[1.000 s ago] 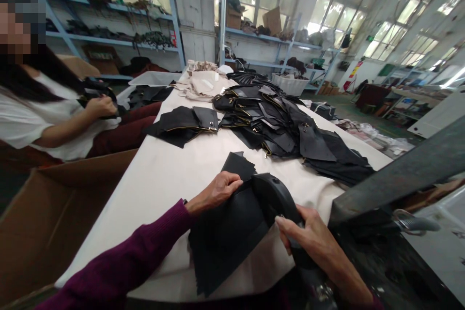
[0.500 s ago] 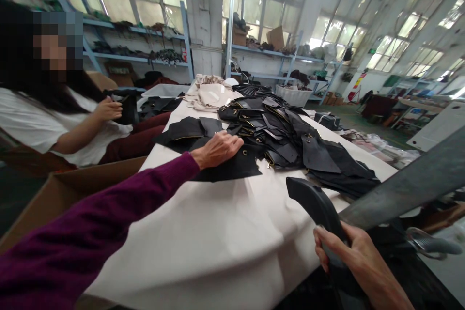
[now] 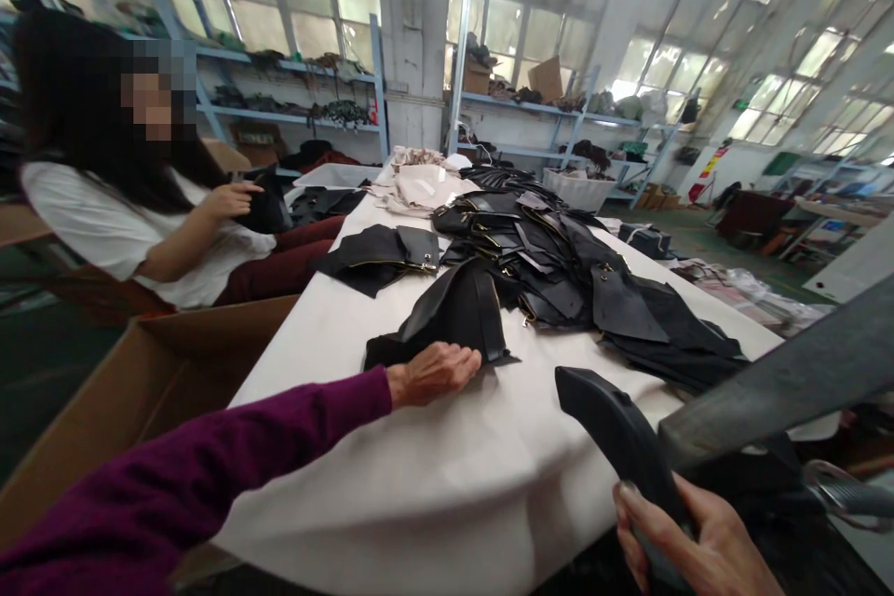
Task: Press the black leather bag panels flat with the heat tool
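My left hand [image 3: 440, 371] is closed on the near edge of a black leather-like bag piece [image 3: 457, 303], which stands partly lifted and folded over the white-covered table [image 3: 398, 475]. At the lower right, my right hand [image 3: 698, 535] is wrapped round a curved, smooth black object [image 3: 615, 419] with a blunt end; its lower part is hidden. Beyond my left hand lies another black bag piece [image 3: 373, 256] with a gold zipper and a metal fitting. A heap of similar black pieces [image 3: 531, 242] with gold zippers and hardware covers the table's middle.
A grey metal post [image 3: 789, 363] slants across the right side. An open cardboard box [image 3: 202, 335] stands left of the table. A co-worker [image 3: 104, 214] sits there, holding black material. Beige pieces [image 3: 423, 186] lie at the far end, before loaded shelves [image 3: 517, 102].
My left hand has drawn the black piece nearer and raised its far part, baring the zippered piece behind. My right hand keeps its hold on the curved object. The view has shifted slightly.
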